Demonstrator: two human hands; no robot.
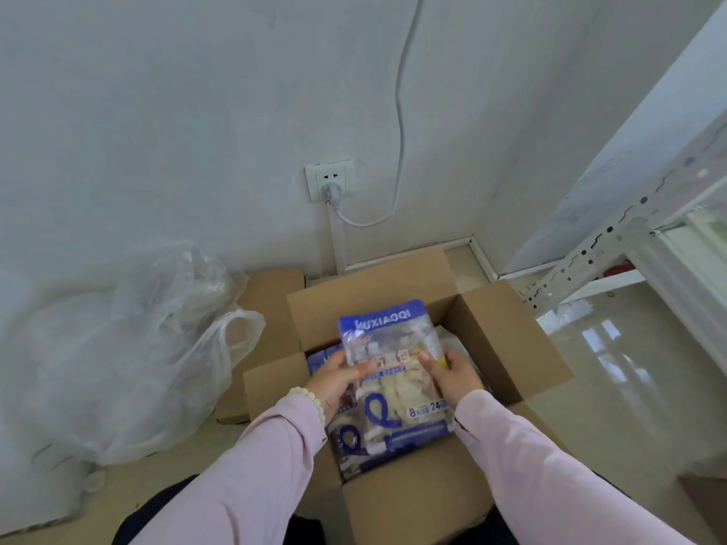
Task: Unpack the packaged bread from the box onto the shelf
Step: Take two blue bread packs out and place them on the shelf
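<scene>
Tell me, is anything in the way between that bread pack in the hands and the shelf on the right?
The left hand and right hand grip the bread pack above the open box. Toward the shelf lies only the box's raised right flap, then floor; lifting over it should do.

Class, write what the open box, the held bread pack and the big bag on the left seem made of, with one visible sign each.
Box: likely cardboard, matte brown, stiff creased flaps.
Bread pack: thin glossy plastic film, printed blue, clear window showing bread.
Bag: thin translucent plastic, crumpled, shiny folds, loop handle.
</scene>
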